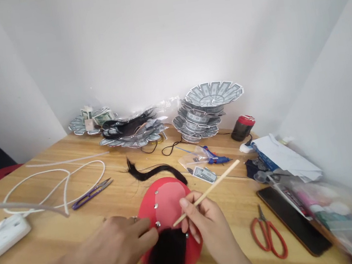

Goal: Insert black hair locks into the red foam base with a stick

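Observation:
A red rounded piece (143, 203) with a pinker panel and shiny studs lies on the wooden table near its front. Black hair (168, 256) spreads over its lower part. My left hand (123, 245) is at the left edge of the piece, fingers bent together at the top of the hair; what they grip is too small to make out. In my right hand (205, 220) is a thin wooden stick (218, 183), pinched between thumb and fingers, its lower tip at the hair's upper edge. A loose black hair strand (155, 170) curves behind the piece.
Purple snips (92, 194), a white cable (67, 179) and a power strip (5, 239) are at left. Behind stand patterned paper bowls (198, 117) and a blue glue gun (216, 157). Red-handled scissors (268, 235), a phone (295, 220) and plastic bags (336, 209) are at right.

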Action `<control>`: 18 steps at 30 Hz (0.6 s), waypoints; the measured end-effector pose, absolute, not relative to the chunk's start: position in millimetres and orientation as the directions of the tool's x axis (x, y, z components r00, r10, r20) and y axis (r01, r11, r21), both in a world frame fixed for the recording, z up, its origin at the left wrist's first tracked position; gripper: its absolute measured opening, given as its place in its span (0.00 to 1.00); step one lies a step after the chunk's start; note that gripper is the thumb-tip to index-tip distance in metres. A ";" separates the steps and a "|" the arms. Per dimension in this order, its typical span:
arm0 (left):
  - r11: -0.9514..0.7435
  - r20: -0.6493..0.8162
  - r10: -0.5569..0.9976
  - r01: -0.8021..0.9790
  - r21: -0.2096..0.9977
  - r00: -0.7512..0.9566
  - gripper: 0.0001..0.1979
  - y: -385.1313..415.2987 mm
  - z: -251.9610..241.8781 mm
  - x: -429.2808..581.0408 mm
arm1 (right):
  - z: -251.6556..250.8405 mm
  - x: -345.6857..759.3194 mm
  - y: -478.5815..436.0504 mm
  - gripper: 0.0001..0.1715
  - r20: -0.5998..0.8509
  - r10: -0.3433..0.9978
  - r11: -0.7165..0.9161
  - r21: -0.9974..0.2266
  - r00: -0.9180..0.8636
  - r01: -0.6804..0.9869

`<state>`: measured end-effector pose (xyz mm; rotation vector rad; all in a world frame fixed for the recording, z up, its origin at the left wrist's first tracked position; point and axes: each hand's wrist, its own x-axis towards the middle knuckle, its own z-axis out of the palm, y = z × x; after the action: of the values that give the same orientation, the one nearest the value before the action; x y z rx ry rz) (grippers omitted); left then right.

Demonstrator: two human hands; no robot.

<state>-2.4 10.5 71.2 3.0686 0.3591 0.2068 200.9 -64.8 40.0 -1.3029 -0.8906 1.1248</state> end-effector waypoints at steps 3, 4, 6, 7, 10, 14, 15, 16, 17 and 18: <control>-0.991 0.272 0.133 0.131 0.025 0.953 0.20 17.4 51.3 -11.6 | 41.2 200.3 -64.8 0.36 -0.106 0.958 -0.073 -0.989 0.266 -0.130; -0.994 0.324 0.110 0.108 0.024 0.940 0.20 18.4 46.4 -13.6 | 41.3 200.1 -65.0 0.36 -0.108 0.957 -0.074 -0.988 0.269 -0.133; -0.995 0.399 0.094 0.073 0.067 0.912 0.18 18.3 41.7 -14.6 | 40.7 199.8 -65.6 0.36 -0.109 0.957 -0.073 -0.987 0.269 -0.141; -0.992 0.422 0.105 0.062 0.114 0.901 0.17 17.4 41.7 -13.6 | 39.8 199.8 -66.1 0.36 -0.105 0.957 -0.068 -0.987 0.269 -0.145; -0.951 0.465 0.159 0.009 0.309 0.871 0.17 13.4 47.6 -7.6 | 34.9 200.3 -67.6 0.34 -0.073 0.957 -0.032 -0.988 0.281 -0.149; -0.864 0.523 0.236 -0.069 0.499 0.819 0.17 11.2 52.4 -1.8 | 27.8 202.9 -70.0 0.30 -0.036 0.962 0.002 -0.991 0.269 -0.137; -0.853 0.528 0.250 -0.073 0.516 0.812 0.17 11.5 51.8 -1.3 | 26.7 203.6 -70.7 0.30 -0.030 0.964 0.005 -0.991 0.263 -0.132; -0.847 0.527 0.261 -0.071 0.527 0.809 0.17 11.8 50.6 -1.2 | 25.9 204.2 -71.5 0.30 -0.023 0.966 0.010 -0.992 0.256 -0.127; -0.844 0.528 0.268 -0.068 0.533 0.806 0.17 12.1 49.2 -1.1 | 25.5 204.6 -72.5 0.30 -0.018 0.968 0.013 -0.992 0.250 -0.122; -0.842 0.527 0.273 -0.064 0.535 0.805 0.17 12.4 47.7 -1.0 | 25.6 204.9 -73.5 0.30 -0.013 0.970 0.016 -0.993 0.244 -0.115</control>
<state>-1.0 12.4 47.7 2.4446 0.1548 0.8253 204.9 -73.5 25.6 -1.2296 -0.9445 1.0786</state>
